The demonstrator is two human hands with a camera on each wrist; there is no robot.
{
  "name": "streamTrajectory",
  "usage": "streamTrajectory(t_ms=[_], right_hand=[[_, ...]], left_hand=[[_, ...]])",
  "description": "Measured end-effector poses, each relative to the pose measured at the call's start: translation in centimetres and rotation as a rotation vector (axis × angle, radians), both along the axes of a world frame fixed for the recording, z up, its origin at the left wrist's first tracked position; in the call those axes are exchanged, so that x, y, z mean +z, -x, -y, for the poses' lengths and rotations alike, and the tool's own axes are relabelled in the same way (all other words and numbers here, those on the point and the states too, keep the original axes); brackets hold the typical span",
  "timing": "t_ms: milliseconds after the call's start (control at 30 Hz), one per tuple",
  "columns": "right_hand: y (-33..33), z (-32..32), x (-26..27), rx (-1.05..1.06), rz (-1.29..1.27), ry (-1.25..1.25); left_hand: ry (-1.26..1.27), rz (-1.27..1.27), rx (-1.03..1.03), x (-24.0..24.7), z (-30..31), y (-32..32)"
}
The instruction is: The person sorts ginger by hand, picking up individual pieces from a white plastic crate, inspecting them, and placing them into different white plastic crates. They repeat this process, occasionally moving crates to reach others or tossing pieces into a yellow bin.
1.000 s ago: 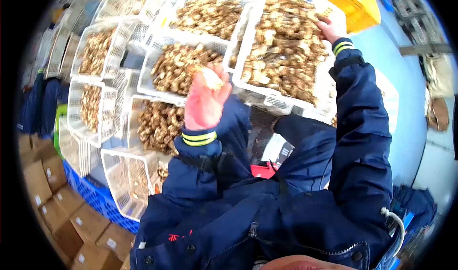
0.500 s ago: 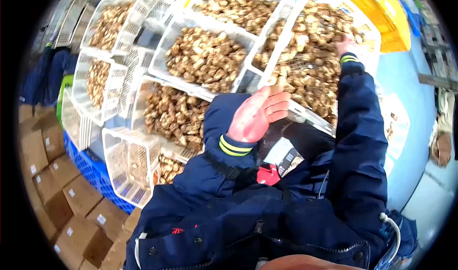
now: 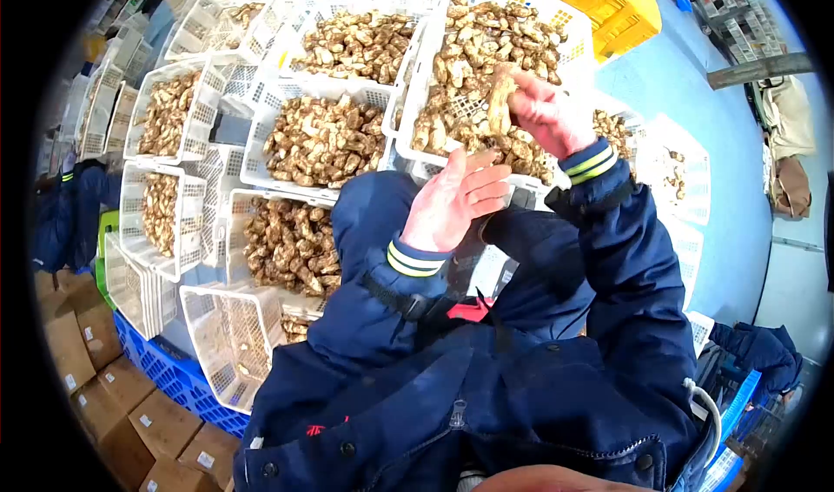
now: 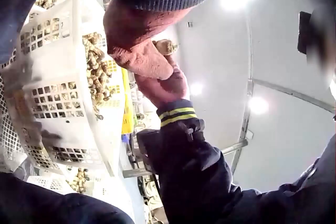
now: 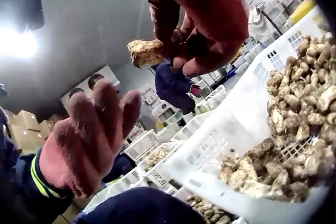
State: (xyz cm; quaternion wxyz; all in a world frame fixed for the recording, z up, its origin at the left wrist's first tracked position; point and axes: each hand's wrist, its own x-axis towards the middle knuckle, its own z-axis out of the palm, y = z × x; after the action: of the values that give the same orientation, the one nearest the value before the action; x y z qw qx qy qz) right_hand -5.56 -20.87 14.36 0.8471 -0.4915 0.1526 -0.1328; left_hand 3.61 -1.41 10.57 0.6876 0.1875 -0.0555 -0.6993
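Note:
My right hand pinches a long brown-and-cream mushroom between thumb and fingers, above the near part of the large white crate. In the right wrist view the rough end of this mushroom sticks out from the fingers. My left hand is raised just left of it, palm turned up and fingers loosely extended. The right wrist view shows that left hand with its fingers apart and nothing in it. Several mushrooms lie heaped in the large crate, with a patch of its mesh floor bare.
More white crates of mushrooms stand on the left, one with a heap beside my knee. A yellow crate sits behind the large one. Cardboard boxes and a blue crate are lower left. Another person works farther back.
The left hand has let go of a pale mushroom it held over the middle crate and moved right. From the large crate's far right, the right hand has come back toward me with a mushroom.

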Motion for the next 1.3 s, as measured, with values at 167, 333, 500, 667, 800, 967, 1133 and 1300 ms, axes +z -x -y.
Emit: streamTrajectory(t_ms=[167,333,500,667,800,967,1133,1300], right_hand=[[1.0,-6.6,-0.6,-0.078,-0.003,-0.084],[0.3,-8.5,1.1,-0.076,0.065,-0.167],[0.1,-8.0,1.5,-0.074,0.082,-0.101],[0.0,-8.1,1.2,-0.049,0.07,-0.066],[-0.5,-9.2,-0.1,-0.068,0.003,0.003],[-1.3,-9.1,-1.0,-0.182,0.103,-0.097],[-0.9,-7.2,-2.7,-0.137,0.394,-0.382],[-0.7,-7.3,-1.2,-0.162,0.21,-0.235]], left_hand=[[-0.057,0.071,0.073,0.5,-0.3,0.7],[-0.057,0.134,0.119,0.2,-0.4,0.7],[0.054,-0.013,0.022,-0.2,-0.4,0.7],[0.085,-0.042,0.041,-0.7,-0.6,0.9],[0.117,-0.068,0.178,-2.2,-0.3,0.6],[-0.046,0.137,0.411,-1.0,-0.8,0.6],[-0.109,0.045,0.429,-2.2,-1.1,0.0],[-0.104,0.06,0.314,-2.0,-1.3,0.3]])
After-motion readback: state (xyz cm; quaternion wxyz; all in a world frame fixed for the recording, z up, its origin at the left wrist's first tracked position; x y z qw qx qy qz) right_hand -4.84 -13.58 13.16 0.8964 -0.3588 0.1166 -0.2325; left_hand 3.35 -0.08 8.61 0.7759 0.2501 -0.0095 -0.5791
